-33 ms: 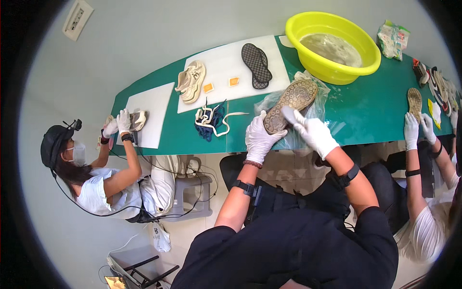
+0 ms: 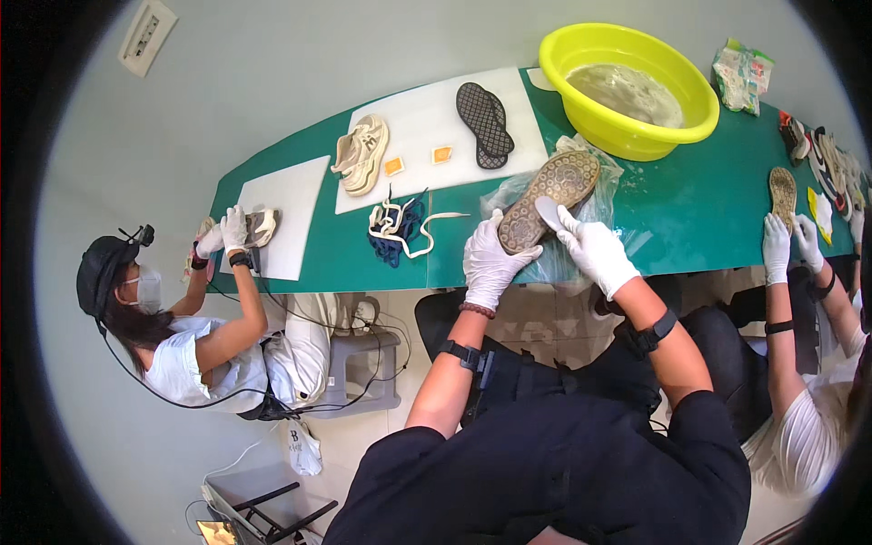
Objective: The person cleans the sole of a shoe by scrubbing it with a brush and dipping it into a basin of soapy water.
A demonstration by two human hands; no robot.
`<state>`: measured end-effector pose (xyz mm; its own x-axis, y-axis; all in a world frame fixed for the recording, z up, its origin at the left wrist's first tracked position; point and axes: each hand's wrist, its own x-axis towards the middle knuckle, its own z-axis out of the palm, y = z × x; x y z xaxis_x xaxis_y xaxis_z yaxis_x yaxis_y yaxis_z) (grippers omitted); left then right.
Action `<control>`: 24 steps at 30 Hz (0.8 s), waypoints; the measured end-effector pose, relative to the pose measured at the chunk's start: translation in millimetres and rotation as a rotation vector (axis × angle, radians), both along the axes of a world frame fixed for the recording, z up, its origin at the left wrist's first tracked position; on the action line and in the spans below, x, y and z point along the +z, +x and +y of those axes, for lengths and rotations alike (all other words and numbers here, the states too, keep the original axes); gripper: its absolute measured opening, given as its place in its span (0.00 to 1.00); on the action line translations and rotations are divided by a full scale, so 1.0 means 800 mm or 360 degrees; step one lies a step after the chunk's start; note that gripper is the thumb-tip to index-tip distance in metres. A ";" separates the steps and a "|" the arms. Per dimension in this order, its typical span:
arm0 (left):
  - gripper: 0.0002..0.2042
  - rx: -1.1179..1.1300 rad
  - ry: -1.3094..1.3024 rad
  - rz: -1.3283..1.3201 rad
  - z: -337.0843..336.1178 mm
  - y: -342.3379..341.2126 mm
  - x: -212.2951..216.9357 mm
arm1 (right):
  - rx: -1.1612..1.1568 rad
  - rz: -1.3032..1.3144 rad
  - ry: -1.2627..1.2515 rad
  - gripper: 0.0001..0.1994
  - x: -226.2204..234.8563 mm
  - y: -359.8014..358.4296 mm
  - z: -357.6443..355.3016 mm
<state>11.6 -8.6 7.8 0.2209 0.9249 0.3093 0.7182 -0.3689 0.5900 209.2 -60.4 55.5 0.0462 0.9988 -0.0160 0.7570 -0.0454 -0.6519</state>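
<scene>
In my gloved left hand (image 2: 491, 263) is a shoe (image 2: 550, 200), gripped at its near end. Its brown, round-patterned sole faces up, tilted over crumpled clear plastic (image 2: 607, 193). My gloved right hand (image 2: 597, 247) is closed around a flat, pale grey tool (image 2: 549, 214) with a rounded end. That end lies against or just over the sole near my left fingers; its underside is hidden. White and navy shoelaces (image 2: 398, 227) lie in a tangle to the left.
A yellow basin (image 2: 627, 123) of cloudy water stands behind the shoe. A white board (image 2: 427, 118) bears a beige shoe (image 2: 361, 154), dark insoles (image 2: 485, 125) and two small orange-and-white packets. Co-workers handle shoes at left and right. A plastic packet (image 2: 741, 76) stands beyond the basin.
The grey tool and my right fingers have shifted very slightly along the sole, away from me. My left hand and the shoe look unmoved.
</scene>
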 end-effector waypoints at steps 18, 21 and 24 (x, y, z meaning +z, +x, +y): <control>0.42 -0.0050 0.0125 -0.0079 0.009 -0.002 -0.015 | 0.0018 -0.0249 0.0249 0.24 -0.019 -0.046 -0.005; 0.45 -0.0041 -0.0015 -0.0039 0.006 0.002 -0.006 | -0.0020 -0.0301 0.0393 0.23 -0.036 -0.029 0.000; 0.43 -0.0059 0.0029 -0.0010 0.003 -0.001 -0.003 | -0.0017 -0.0345 0.0351 0.23 -0.042 -0.033 -0.022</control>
